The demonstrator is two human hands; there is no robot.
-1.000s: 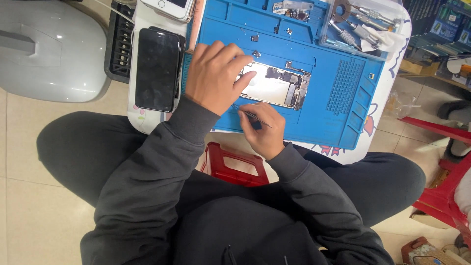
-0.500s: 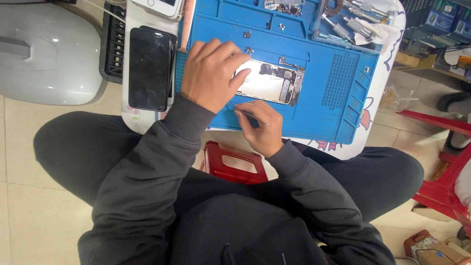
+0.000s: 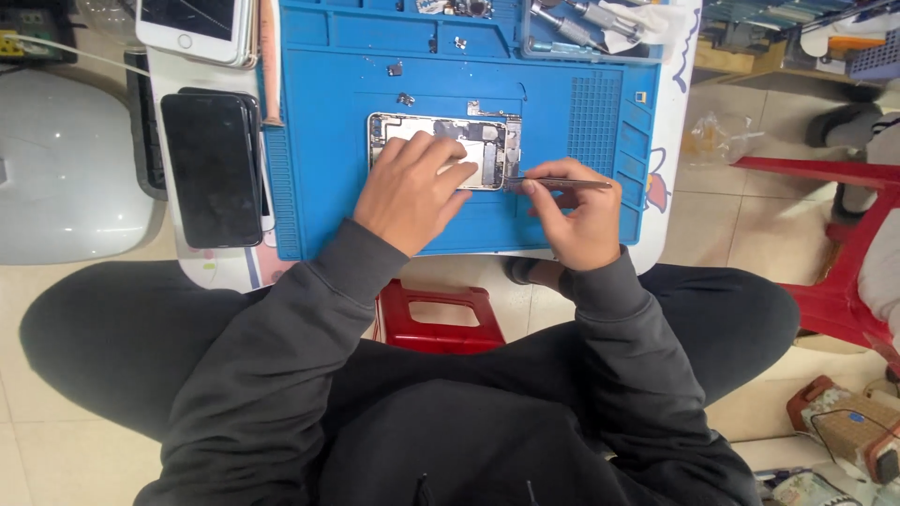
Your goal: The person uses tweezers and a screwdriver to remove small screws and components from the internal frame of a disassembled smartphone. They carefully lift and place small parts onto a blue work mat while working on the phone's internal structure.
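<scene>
An opened phone body (image 3: 487,136) with exposed inner parts lies on a blue work mat (image 3: 328,112). My left hand (image 3: 412,187) rests flat on its lower left half, fingers spread over it. My right hand (image 3: 577,220) sits at the phone's right edge and pinches metal tweezers (image 3: 562,185), which lie nearly level with their tip touching the phone's lower right corner. Both sleeves are dark grey.
A black phone screen (image 3: 211,169) lies left of the mat, a white phone (image 3: 192,23) above it. Small screws and parts (image 3: 405,97) dot the mat's top. Tools and cloth (image 3: 600,19) fill the upper tray. Red stools (image 3: 436,314) stand under and right of the small table.
The view has shifted. My right hand moved from below the phone to its right edge, tweezers now level. My left hand stays on the phone.
</scene>
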